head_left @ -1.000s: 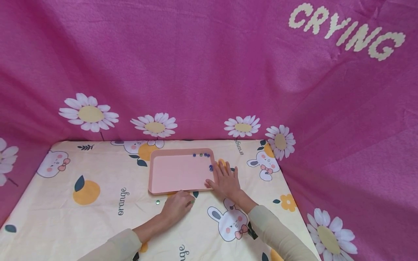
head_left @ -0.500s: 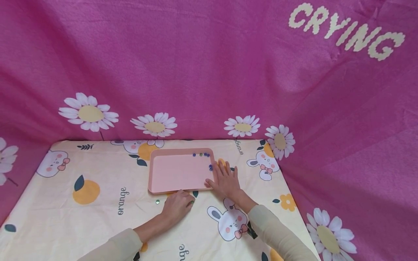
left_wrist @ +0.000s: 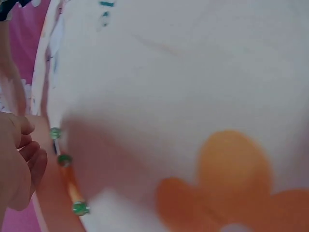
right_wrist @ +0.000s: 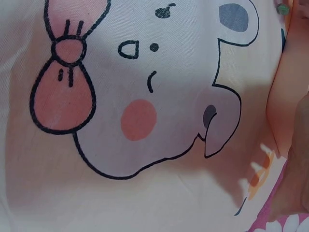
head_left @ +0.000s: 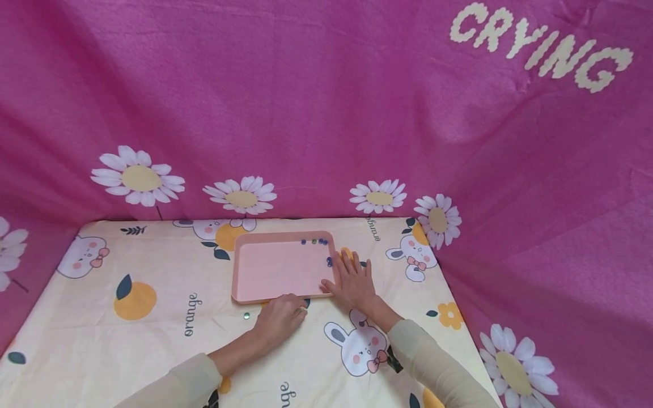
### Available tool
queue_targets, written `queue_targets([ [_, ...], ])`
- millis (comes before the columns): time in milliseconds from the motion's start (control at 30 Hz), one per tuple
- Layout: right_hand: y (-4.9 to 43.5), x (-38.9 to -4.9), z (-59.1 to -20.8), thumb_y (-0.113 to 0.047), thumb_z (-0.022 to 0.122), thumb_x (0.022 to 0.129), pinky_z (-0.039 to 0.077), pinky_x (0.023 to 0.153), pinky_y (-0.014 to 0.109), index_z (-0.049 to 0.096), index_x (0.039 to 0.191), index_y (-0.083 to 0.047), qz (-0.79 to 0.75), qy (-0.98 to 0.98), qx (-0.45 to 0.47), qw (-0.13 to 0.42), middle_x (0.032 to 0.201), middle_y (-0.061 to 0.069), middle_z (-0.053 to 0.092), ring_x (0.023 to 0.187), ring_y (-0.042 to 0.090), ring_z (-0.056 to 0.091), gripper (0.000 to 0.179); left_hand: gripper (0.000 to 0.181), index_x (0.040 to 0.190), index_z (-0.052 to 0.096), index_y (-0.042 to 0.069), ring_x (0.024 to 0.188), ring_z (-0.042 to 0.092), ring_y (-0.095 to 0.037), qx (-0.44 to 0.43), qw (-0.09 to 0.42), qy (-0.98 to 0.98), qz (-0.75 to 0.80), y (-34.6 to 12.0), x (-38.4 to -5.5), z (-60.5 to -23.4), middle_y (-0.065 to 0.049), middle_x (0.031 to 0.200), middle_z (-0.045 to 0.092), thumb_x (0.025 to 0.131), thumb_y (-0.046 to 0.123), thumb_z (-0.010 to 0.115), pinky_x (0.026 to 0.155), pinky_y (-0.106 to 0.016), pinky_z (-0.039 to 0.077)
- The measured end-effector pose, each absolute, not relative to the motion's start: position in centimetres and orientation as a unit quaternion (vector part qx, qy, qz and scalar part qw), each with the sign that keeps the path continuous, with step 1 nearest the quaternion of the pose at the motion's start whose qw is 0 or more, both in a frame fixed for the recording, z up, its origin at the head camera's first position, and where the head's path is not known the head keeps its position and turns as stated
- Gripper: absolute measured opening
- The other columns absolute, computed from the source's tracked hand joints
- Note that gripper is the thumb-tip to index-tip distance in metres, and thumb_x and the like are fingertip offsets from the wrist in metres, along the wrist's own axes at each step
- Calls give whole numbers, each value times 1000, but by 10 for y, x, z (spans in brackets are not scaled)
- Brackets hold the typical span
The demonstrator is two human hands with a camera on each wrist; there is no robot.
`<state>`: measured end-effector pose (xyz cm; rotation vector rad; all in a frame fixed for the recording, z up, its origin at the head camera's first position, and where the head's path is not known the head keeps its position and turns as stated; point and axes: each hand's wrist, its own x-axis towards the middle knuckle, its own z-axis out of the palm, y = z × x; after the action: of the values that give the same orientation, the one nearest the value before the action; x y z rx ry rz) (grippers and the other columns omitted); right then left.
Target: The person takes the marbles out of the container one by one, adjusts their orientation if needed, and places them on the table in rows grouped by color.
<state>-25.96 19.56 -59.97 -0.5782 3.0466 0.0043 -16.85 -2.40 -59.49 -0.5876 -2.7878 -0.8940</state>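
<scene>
A shallow pink tray (head_left: 275,272) lies on the cloth. My left hand (head_left: 280,320) is at its near edge. In the left wrist view that left hand (left_wrist: 19,169) has loosely curled fingers, with nothing visible in them. Beside it, green marbles (left_wrist: 64,160) line the cloth just outside the tray wall; the leftmost green marble (head_left: 247,315) also shows in the head view, and my hand hides the others there. My right hand (head_left: 352,283) rests spread over the tray's right rim, its thumb over the near corner. Blue marbles (head_left: 329,261) lie inside, next to its fingers.
Several small marbles (head_left: 314,242), mostly blue with a green one among them, sit along the tray's back wall toward the right. A cream cloth (head_left: 102,351) printed with rabbits and oranges covers the table. Magenta fabric (head_left: 316,113) hangs behind and at both sides.
My left hand has shifted slightly forward and right, closer to the tray's near edge. A green marble seen by its fingers earlier is hidden in the head view. The right hand stays put.
</scene>
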Motion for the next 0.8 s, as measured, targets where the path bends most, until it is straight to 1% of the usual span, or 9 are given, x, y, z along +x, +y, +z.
queue_targets([
  [100,196,-259,-599,-70,37,95,15,111,70,20,160,-15,3,982,-185,23,164,13,20,147,41,18,87,12,100,77,9,79,64,-10,-181,67,-913,-359,-22,-177,-585,1,92,71,89,12,74,70,-27,55],
  [200,196,-260,-599,-71,37,95,14,111,69,19,160,-15,4,983,-184,25,164,12,19,148,41,17,88,16,104,76,6,79,63,-9,-161,59,-902,-396,-21,-189,-576,0,93,71,90,12,75,71,-26,55],
  [300,196,-259,-599,-70,38,94,15,111,70,19,160,-15,2,982,-185,22,164,13,20,147,41,17,88,19,108,74,4,83,65,-12,-138,59,-895,-419,-19,-206,-571,-4,97,72,91,12,74,75,-27,56],
  [467,195,-260,-600,-70,39,94,14,111,70,20,160,-15,0,983,-184,19,164,12,20,147,41,17,88,26,116,71,1,89,66,-20,-84,54,-881,-462,-15,-234,-568,-11,101,72,91,8,73,84,-33,56],
  [633,195,-260,-600,-70,38,95,13,111,70,19,160,-15,-1,983,-182,25,164,12,18,148,41,16,88,29,119,69,-2,92,66,-24,-54,47,-862,-502,-9,-257,-571,-16,105,71,92,5,71,88,-36,55],
  [800,196,-260,-600,-70,37,95,11,111,70,18,161,-15,-6,983,-182,29,164,12,17,148,41,15,87,29,119,67,-5,93,67,-26,-29,55,-849,-525,-5,-279,-577,-20,109,70,92,2,71,87,-37,56],
])
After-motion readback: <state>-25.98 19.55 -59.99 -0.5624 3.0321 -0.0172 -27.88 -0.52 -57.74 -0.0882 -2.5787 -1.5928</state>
